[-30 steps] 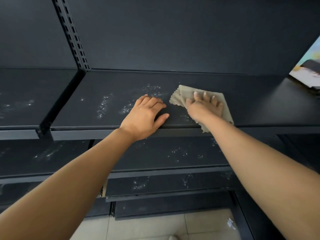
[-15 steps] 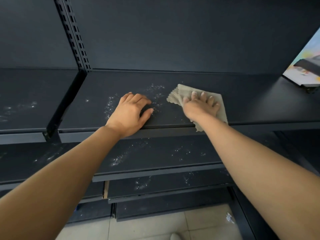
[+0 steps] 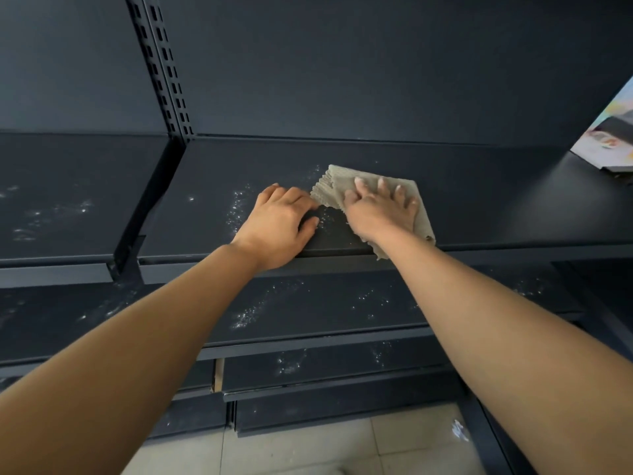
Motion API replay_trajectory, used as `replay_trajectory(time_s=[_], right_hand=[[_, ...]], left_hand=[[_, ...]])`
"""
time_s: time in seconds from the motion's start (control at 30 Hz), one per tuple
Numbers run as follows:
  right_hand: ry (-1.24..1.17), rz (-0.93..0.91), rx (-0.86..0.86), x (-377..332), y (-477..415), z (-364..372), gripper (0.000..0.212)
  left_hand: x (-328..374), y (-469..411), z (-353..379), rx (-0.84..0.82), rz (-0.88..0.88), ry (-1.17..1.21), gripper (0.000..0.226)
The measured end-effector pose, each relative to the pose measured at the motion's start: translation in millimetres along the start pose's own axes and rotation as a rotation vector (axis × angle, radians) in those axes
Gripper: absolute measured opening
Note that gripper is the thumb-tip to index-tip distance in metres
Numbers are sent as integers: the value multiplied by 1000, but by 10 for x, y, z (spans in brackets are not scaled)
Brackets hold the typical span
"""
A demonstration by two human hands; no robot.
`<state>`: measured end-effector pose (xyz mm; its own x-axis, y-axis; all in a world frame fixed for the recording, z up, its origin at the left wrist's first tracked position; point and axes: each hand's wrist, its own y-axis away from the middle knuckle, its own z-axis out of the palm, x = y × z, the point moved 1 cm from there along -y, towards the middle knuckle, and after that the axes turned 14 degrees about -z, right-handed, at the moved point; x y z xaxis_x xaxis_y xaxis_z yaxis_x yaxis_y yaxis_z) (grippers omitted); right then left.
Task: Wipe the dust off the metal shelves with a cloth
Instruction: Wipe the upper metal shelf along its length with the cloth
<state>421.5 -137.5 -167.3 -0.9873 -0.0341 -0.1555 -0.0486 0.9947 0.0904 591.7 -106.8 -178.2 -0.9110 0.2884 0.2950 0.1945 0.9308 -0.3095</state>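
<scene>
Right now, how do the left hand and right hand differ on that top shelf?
The left hand rests bare on the shelf, fingers bent, holding nothing; the right hand presses flat on the cloth, fingers spread. The left hand sits among white dust specks, while the shelf beyond the right hand looks clean. Both are close together near the shelf's front edge.

Shop interior, as I see it through the head camera. Dark metal display shelving fills my view: a slotted upright (image 3: 164, 63) carries stepped tiers of shelves (image 3: 496, 200) against a plain back panel (image 3: 376, 63), each tier with a front lip. Pale floor tiles (image 3: 308, 447) lie below. A colourful printed sheet (image 3: 609, 145) sits at the right edge, too cropped for me to identify.
</scene>
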Motion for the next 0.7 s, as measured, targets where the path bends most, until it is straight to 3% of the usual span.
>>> replay_trajectory(time_s=[0.23, 0.4, 0.7], right_hand=[[-3, 5, -6, 150, -301, -34, 53], [11, 8, -6, 230, -579, -70, 54], [-2, -96, -92, -88, -981, -128, 52]], left_hand=[[-18, -112, 40, -8, -3, 6, 35], [-17, -98, 14, -14, 4, 10, 55], [-8, -101, -4, 17, -19, -27, 51]])
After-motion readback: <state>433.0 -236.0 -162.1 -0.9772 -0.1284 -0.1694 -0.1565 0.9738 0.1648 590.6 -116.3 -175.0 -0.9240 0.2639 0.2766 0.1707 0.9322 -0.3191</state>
